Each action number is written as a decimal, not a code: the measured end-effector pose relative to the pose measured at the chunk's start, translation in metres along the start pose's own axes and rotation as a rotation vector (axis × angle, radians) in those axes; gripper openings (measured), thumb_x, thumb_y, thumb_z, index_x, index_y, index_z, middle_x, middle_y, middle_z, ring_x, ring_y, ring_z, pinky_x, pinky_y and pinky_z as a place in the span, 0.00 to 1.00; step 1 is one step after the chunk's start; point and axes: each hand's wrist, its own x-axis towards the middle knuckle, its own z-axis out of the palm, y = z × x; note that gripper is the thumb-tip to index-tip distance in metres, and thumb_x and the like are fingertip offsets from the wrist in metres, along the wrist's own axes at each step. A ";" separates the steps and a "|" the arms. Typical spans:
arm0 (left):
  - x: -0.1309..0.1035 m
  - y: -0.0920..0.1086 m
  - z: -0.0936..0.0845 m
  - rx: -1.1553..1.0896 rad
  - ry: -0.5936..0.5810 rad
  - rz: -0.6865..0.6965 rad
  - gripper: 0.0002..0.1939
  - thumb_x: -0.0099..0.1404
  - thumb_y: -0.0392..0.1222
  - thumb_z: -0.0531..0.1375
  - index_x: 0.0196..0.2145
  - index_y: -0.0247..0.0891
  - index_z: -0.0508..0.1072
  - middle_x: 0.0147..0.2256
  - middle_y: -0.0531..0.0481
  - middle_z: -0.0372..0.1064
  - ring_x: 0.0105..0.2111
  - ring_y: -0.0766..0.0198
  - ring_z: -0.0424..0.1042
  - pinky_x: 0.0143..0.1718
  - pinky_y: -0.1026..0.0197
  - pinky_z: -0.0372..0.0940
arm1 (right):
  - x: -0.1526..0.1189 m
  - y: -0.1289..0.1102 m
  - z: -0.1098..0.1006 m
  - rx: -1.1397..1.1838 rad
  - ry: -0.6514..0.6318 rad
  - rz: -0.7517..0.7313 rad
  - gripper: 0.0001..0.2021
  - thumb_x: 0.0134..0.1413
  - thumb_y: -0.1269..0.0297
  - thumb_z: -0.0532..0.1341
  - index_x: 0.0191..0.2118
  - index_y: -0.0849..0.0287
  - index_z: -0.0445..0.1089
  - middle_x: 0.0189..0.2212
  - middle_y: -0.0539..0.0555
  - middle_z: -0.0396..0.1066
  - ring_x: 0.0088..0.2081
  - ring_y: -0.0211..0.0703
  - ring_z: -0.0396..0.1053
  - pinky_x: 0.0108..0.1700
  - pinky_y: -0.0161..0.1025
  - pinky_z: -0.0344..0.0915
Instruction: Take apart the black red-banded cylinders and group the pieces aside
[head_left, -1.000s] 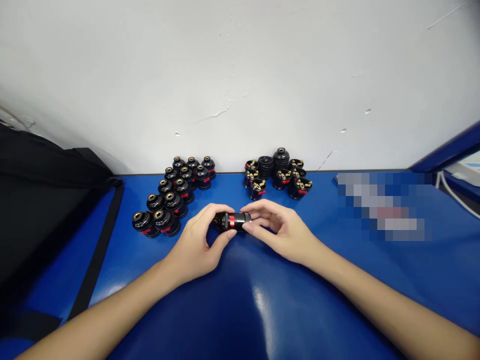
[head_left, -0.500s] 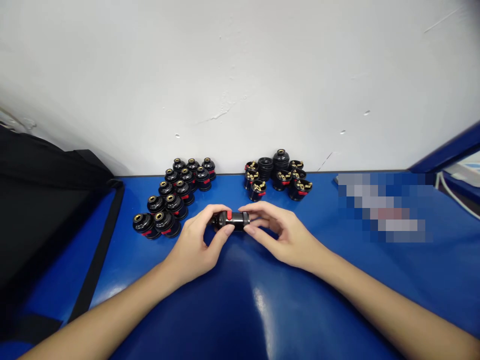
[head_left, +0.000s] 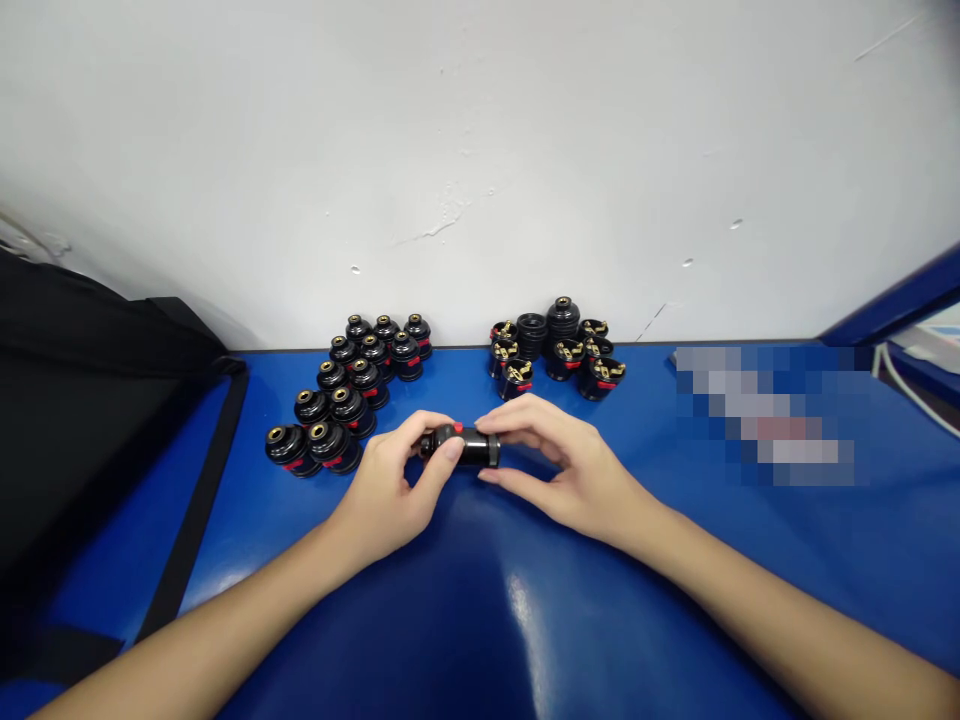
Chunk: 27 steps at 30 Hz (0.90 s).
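Observation:
A black cylindrical part (head_left: 480, 449) with a red tab lies sideways just above the blue table, its narrow neck to the left. My left hand (head_left: 401, 470) is closed around the neck end, with the thumb in front and the index finger behind. At the other end, my right hand (head_left: 555, 455) curves around the rim with its fingers apart. Its fingertips are at the upper edge, and the thumb sits slightly below the part. The inside of the part's right end is hidden.
Several black capped parts (head_left: 335, 449) with brass-rimmed necks and red tabs stand in rows at the left. By the wall are open black cups (head_left: 601, 380) with brass pieces, plus ribbed black caps (head_left: 562, 318). A black bag (head_left: 90, 400) lies left; a blurred-out item (head_left: 757, 415) lies right.
The black part has turned about its length, so its red tab moved to the top edge. My right thumb has come off the part and dropped lower; my left hand keeps its hold.

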 end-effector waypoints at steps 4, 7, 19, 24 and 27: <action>0.000 -0.001 0.000 -0.002 -0.002 0.024 0.10 0.78 0.46 0.58 0.50 0.39 0.74 0.39 0.50 0.77 0.36 0.63 0.77 0.39 0.62 0.71 | 0.000 -0.003 0.002 -0.089 -0.011 -0.037 0.20 0.65 0.63 0.69 0.60 0.52 0.70 0.55 0.59 0.74 0.57 0.50 0.75 0.58 0.48 0.77; 0.000 -0.004 0.000 -0.016 0.000 0.154 0.15 0.75 0.40 0.62 0.57 0.41 0.71 0.52 0.45 0.75 0.51 0.59 0.77 0.55 0.57 0.71 | 0.001 -0.005 0.003 -0.043 -0.016 0.146 0.18 0.70 0.57 0.64 0.60 0.54 0.69 0.48 0.57 0.79 0.47 0.47 0.80 0.51 0.45 0.80; 0.001 -0.002 0.001 -0.036 0.030 0.069 0.12 0.75 0.43 0.61 0.53 0.40 0.73 0.47 0.45 0.78 0.46 0.59 0.80 0.50 0.57 0.75 | 0.002 -0.004 0.000 -0.138 0.024 -0.042 0.21 0.66 0.63 0.67 0.62 0.53 0.70 0.57 0.61 0.72 0.58 0.52 0.74 0.59 0.50 0.77; 0.001 -0.004 0.001 -0.036 0.016 0.168 0.15 0.74 0.39 0.63 0.57 0.41 0.72 0.53 0.42 0.76 0.54 0.55 0.77 0.58 0.53 0.72 | 0.003 -0.003 0.000 -0.112 -0.003 0.195 0.13 0.75 0.57 0.57 0.56 0.55 0.73 0.42 0.55 0.81 0.39 0.45 0.81 0.45 0.43 0.80; 0.002 -0.002 0.000 -0.041 0.042 0.050 0.11 0.76 0.44 0.60 0.52 0.39 0.74 0.44 0.46 0.79 0.42 0.60 0.81 0.46 0.59 0.76 | 0.002 -0.002 0.000 -0.078 0.010 0.101 0.13 0.71 0.59 0.63 0.56 0.55 0.72 0.45 0.56 0.80 0.42 0.44 0.81 0.47 0.42 0.80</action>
